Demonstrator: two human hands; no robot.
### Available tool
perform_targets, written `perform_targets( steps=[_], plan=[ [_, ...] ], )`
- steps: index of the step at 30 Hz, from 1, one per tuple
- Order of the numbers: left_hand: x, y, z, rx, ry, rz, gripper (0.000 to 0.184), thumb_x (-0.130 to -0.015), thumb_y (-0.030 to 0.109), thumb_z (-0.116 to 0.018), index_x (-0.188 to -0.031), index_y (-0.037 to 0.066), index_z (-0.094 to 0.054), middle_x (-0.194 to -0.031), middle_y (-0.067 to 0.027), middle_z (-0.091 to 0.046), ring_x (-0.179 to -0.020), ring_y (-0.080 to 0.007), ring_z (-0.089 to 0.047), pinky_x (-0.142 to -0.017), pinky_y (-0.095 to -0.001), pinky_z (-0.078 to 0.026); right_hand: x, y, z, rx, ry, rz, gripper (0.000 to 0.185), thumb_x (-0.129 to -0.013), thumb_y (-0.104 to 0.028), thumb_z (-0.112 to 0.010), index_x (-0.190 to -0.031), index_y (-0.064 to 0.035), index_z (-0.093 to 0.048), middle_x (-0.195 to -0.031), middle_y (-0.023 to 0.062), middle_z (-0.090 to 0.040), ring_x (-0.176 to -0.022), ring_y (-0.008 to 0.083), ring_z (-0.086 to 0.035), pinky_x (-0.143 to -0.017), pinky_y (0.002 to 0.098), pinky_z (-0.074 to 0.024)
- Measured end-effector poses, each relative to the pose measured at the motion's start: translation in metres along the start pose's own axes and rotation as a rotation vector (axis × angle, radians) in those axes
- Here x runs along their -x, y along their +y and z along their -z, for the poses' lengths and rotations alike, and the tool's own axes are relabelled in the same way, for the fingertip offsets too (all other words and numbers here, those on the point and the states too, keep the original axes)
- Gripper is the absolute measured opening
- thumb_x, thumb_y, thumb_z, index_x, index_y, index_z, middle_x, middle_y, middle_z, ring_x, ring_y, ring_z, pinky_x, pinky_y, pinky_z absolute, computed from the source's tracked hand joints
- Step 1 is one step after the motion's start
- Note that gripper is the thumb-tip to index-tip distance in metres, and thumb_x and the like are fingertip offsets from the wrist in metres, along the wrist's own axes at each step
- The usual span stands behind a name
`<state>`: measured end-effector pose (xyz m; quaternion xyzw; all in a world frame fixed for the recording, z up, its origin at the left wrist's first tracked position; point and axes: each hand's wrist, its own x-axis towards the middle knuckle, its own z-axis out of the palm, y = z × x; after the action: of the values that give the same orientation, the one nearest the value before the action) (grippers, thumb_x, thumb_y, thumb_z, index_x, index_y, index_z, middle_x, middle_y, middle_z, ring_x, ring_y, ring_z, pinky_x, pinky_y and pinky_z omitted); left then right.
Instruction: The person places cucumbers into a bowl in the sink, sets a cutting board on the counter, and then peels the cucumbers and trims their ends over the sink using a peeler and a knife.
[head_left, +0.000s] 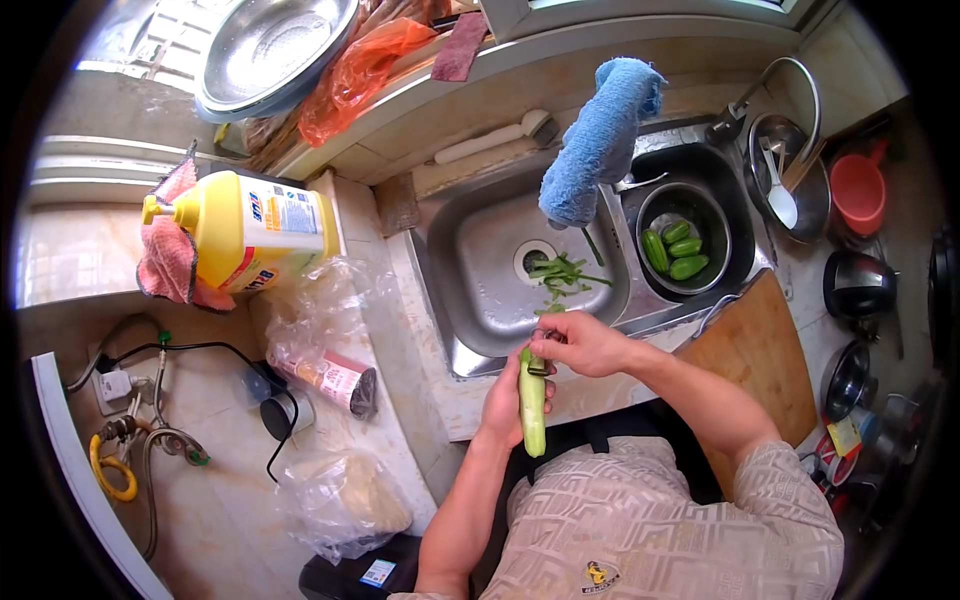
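A pale, mostly peeled cucumber [534, 415] lies in my left hand [503, 405], whose fingers wrap its side in front of the sink edge. My right hand [580, 342] is closed round a small peeler [538, 366], with the blade resting on the cucumber's upper part. Green peel strips [565, 275] lie in the left sink basin [470, 290] beside the drain. Several green cucumbers [687, 268] sit in a metal bowl [722, 222] in the right basin.
A blue cloth [605, 140] hangs over the faucet. At the right are a wooden board [755, 350], a metal bowl with utensils [815, 200] and a red scoop [858, 190]. On the left stand a yellow jug [225, 235] and plastic bags [350, 500].
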<state>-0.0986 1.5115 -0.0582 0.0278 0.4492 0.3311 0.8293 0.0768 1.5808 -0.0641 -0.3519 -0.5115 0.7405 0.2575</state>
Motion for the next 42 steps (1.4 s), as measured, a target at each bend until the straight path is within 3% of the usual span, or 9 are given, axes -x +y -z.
perform_targets(
  steps=[7,10,11,16,20,22,25,28,42],
  plan=[
    [0.01,-0.004,-0.001,-0.138,0.012,-0.032,0.035,-0.101,0.037,-0.037,-0.125,0.014,-0.049,-0.093,-0.0048,-0.053,-0.073,-0.0173,-0.054,-0.056,-0.0285,-0.046,-0.012,0.008,0.016,0.146,0.08,-0.085,0.026,-0.093,-0.024,-0.06,-0.084,0.0002,-0.057,-0.072,0.0036,-0.059,-0.067,0.0104,-0.052,-0.06,0.0286,-0.043],
    [0.016,-0.005,-0.002,-0.148,-0.007,-0.048,0.036,-0.1,0.036,-0.04,-0.126,0.013,-0.048,-0.092,-0.0048,-0.052,-0.073,-0.0185,-0.054,-0.056,-0.0291,-0.046,-0.02,0.036,0.037,0.115,0.332,-0.163,0.025,-0.092,-0.024,-0.06,-0.086,-0.0003,-0.059,-0.07,0.0012,-0.056,-0.065,0.0082,-0.048,-0.058,0.0275,-0.0406],
    [0.015,-0.006,-0.004,-0.121,0.016,-0.065,0.037,-0.1,0.036,-0.04,-0.126,0.012,-0.048,-0.092,-0.0048,-0.052,-0.073,-0.019,-0.054,-0.056,-0.0298,-0.047,-0.019,0.046,0.035,0.174,0.352,-0.104,0.021,-0.094,-0.024,-0.059,-0.087,-0.0052,-0.057,-0.064,-0.0033,-0.05,-0.054,0.0034,-0.042,-0.044,0.0238,-0.0333],
    [0.008,-0.009,-0.003,0.048,0.141,0.014,0.04,-0.101,0.04,-0.036,-0.124,0.009,-0.049,-0.099,-0.0049,-0.054,-0.073,-0.0201,-0.056,-0.054,-0.0313,-0.049,0.002,-0.001,0.005,-0.016,0.111,-0.186,0.023,-0.094,-0.024,-0.059,-0.088,-0.0018,-0.059,-0.07,0.0012,-0.056,-0.062,0.0065,-0.047,-0.052,0.0265,-0.0388],
    [0.0,-0.009,0.003,0.067,-0.045,0.007,0.038,-0.102,0.041,-0.034,-0.123,0.012,-0.049,-0.099,-0.0066,-0.056,-0.069,-0.0188,-0.057,-0.054,-0.0304,-0.049,0.0,0.008,-0.005,0.074,-0.029,-0.069,0.022,-0.095,-0.023,-0.058,-0.089,-0.0016,-0.059,-0.07,0.0033,-0.057,-0.064,0.0079,-0.051,-0.056,0.0272,-0.0419],
    [-0.001,-0.012,0.003,0.002,-0.023,-0.043,0.04,-0.102,0.04,-0.033,-0.124,0.01,-0.049,-0.097,-0.0074,-0.056,-0.068,-0.0196,-0.056,-0.051,-0.03,-0.047,-0.004,0.005,0.0,0.01,-0.054,-0.183,0.021,-0.095,-0.021,-0.057,-0.088,-0.0015,-0.057,-0.067,0.0002,-0.053,-0.065,0.0073,-0.05,-0.058,0.0265,-0.0427],
    [0.003,-0.009,0.002,-0.114,0.025,-0.061,0.041,-0.102,0.041,-0.033,-0.125,0.011,-0.049,-0.097,-0.0079,-0.056,-0.068,-0.0192,-0.056,-0.053,-0.03,-0.047,-0.018,0.024,0.013,0.278,0.116,0.004,0.025,-0.094,-0.023,-0.059,-0.084,-0.0008,-0.057,-0.067,0.0,-0.053,-0.064,0.0068,-0.048,-0.056,0.0259,-0.0411],
    [0.005,-0.013,0.006,-0.152,0.014,-0.069,0.041,-0.102,0.041,-0.034,-0.128,0.013,-0.047,-0.098,-0.0077,-0.055,-0.07,-0.0194,-0.057,-0.058,-0.0316,-0.049,-0.027,0.027,0.034,0.254,0.282,-0.177,0.028,-0.091,-0.026,-0.061,-0.081,0.0,-0.057,-0.065,0.0052,-0.055,-0.064,0.0102,-0.05,-0.057,0.0294,-0.041],
    [-0.008,-0.005,0.006,0.023,0.061,0.009,0.037,-0.102,0.044,-0.034,-0.112,0.012,-0.051,-0.089,-0.0048,-0.055,-0.068,-0.0165,-0.054,-0.056,-0.0296,-0.047,-0.019,0.011,0.011,0.157,-0.044,-0.096,0.026,-0.094,-0.026,-0.06,-0.087,-0.0001,-0.059,-0.069,0.0016,-0.055,-0.064,0.0094,-0.049,-0.058,0.0298,-0.0434]
  ],
)
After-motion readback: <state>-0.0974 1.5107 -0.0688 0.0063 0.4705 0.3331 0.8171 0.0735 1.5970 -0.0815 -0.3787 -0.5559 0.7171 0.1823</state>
